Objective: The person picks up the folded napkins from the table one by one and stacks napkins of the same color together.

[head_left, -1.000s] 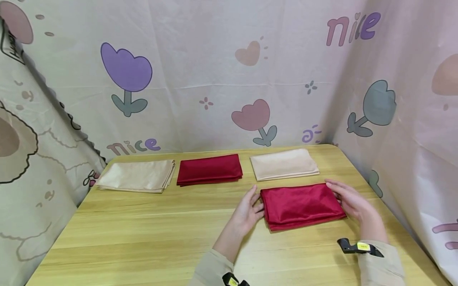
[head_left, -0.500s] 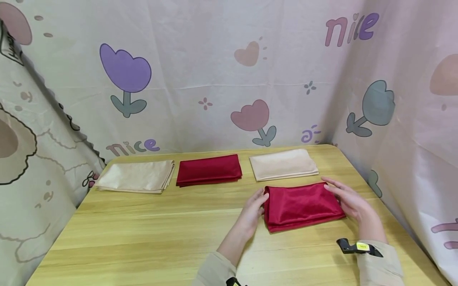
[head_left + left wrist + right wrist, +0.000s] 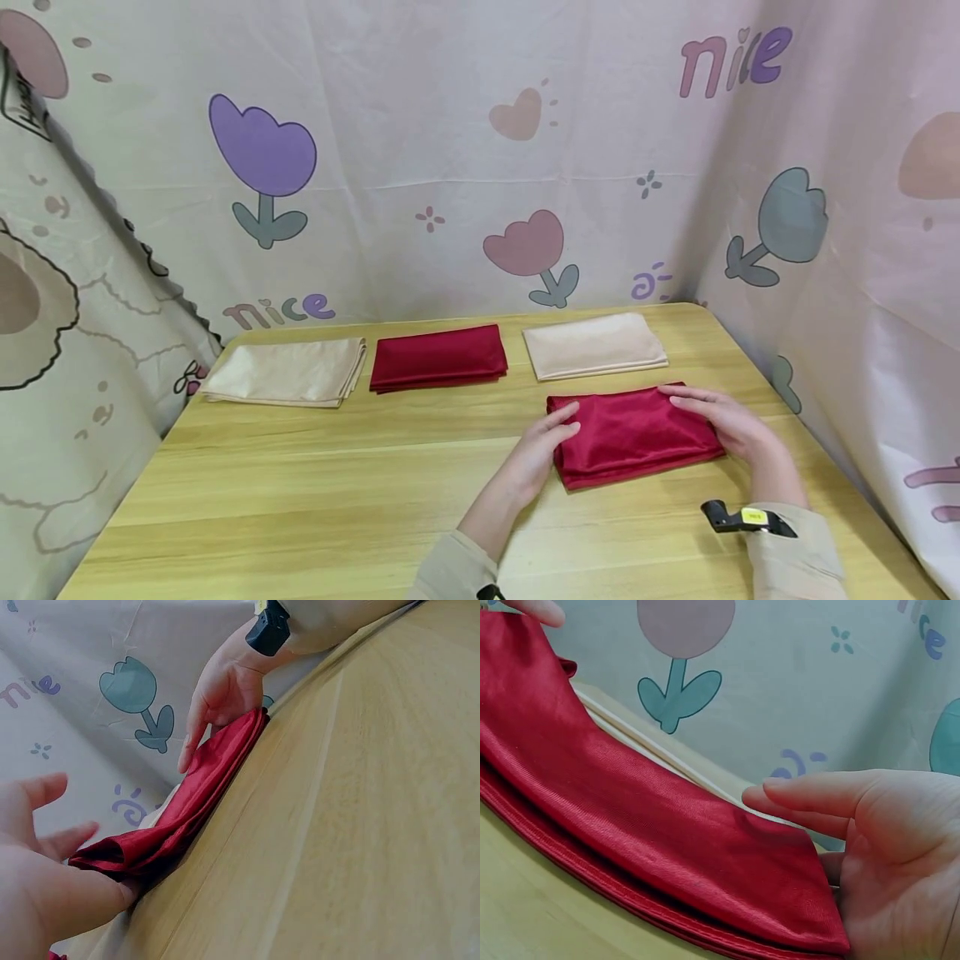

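A folded shiny red cloth (image 3: 633, 433) lies on the table between the two hands. At its left end is my left hand (image 3: 534, 454), with fingers extended over the top edge; in the left wrist view they stand apart above the cloth, while the thumb (image 3: 97, 896) is low beside the fold. My right hand (image 3: 738, 423) is at the opposite end. Its fingers reach straight over the upper right corner, and in the right wrist view the fingertips (image 3: 780, 784) hover just over or lightly touch the fabric; which one I cannot tell. The palm is beside the end.
Along the back of the wooden table (image 3: 300, 492) lie a folded cream cloth (image 3: 285, 372), a second folded red cloth (image 3: 439, 357) and a folded pale pink cloth (image 3: 596, 346). A printed curtain (image 3: 420, 125) hangs behind and at both sides.
My left hand has come from beside the red cloth to over its left end; the left edge was lifted slightly and lies lower now. My right fingers have slid a little left over the cloth.
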Demonstrator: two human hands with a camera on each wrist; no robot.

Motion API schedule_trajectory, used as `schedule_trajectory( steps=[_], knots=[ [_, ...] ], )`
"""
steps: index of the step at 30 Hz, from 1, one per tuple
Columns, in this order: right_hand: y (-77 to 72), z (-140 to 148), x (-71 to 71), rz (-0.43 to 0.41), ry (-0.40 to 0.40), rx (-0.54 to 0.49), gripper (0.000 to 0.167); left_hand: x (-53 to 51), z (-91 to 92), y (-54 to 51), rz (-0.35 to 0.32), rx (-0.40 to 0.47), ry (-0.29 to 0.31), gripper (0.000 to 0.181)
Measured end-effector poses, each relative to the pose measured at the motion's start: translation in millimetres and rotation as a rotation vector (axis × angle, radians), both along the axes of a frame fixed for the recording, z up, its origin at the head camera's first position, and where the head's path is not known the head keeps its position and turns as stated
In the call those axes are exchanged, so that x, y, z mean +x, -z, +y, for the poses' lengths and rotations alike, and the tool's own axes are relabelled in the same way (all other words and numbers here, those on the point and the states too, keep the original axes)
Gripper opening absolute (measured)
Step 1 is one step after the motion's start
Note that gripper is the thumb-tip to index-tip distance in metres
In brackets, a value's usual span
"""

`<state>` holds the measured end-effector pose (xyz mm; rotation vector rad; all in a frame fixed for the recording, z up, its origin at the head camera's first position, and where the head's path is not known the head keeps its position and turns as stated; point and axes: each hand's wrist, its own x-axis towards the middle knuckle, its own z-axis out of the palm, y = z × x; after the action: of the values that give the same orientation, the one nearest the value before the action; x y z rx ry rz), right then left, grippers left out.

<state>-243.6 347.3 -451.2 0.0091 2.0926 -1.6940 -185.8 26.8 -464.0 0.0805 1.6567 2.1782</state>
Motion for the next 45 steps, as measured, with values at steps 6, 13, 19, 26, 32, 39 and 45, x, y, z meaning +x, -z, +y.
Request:
schedule_trajectory(
  steps=[6,13,19,26,32,39,45],
  knots=[
    [0.7,-8,-0.9,0.031,0.001,0.12,0.033,3.3,0.0,-0.4,0.063,-0.236,0.054,0.052],
    [1.2,-11,1.0,0.065,-0.034,0.157,0.031,1.7,1.1,-0.5,0.111,-0.357,0.106,0.055],
    [0.5,-6,2.7,0.088,-0.093,0.172,0.043,1.9,1.2,0.2,0.125,-0.356,0.072,0.052],
    [-2.3,-1,4.2,0.183,-0.14,0.229,0.051,0.9,-2.4,1.1,0.184,-0.362,0.014,0.046],
    [-8.0,-4,3.5,0.225,-0.145,0.273,0.052,-2.4,-9.4,-0.2,0.193,-0.378,-0.026,0.043],
    [-15.3,-13,5.3,0.283,-0.162,0.292,0.05,-7.5,-19.0,-3.4,0.189,-0.407,-0.075,0.041],
    [-19.4,-21,8.0,0.326,-0.151,0.243,0.048,-9.6,-25.1,-5.0,0.203,-0.419,-0.126,0.04]
  ],
)
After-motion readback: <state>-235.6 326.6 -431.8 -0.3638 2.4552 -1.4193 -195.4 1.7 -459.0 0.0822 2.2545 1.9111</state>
